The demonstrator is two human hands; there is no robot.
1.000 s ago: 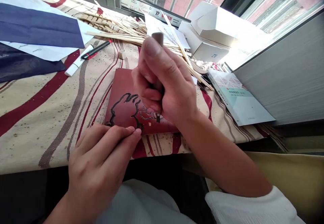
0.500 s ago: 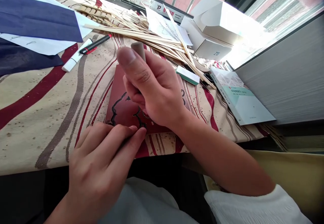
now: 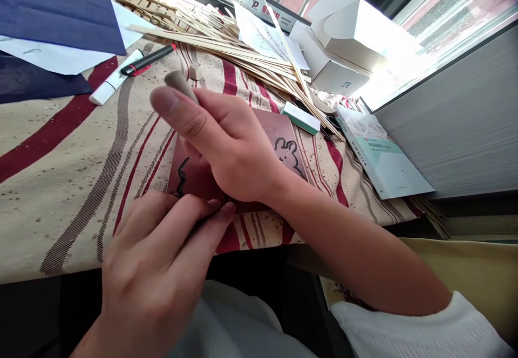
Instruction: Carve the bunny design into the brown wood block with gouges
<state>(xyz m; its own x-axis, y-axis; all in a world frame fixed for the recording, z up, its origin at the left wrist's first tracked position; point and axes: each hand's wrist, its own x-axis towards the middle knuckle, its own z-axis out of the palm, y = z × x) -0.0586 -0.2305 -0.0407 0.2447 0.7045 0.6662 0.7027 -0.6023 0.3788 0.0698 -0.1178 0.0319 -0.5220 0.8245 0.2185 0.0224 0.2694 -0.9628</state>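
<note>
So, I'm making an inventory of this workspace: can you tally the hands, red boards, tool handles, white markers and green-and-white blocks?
Hands: 2 (left hand, right hand)
Red board: 1
Tool handle: 1
White marker: 1
Green-and-white block: 1
Total: 6

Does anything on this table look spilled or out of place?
Small crumb-like bits litter the striped tablecloth left of the reddish board, looking spilled; beyond it, thin wooden strips crisscross in an untidy heap.

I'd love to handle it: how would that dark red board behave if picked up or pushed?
The dark red board probably is stiff: its edges look straight. It seems unlikely to tip, lying flat on the striped tablecloth. Pushed, it might slide, given its smooth-looking surface.
</note>
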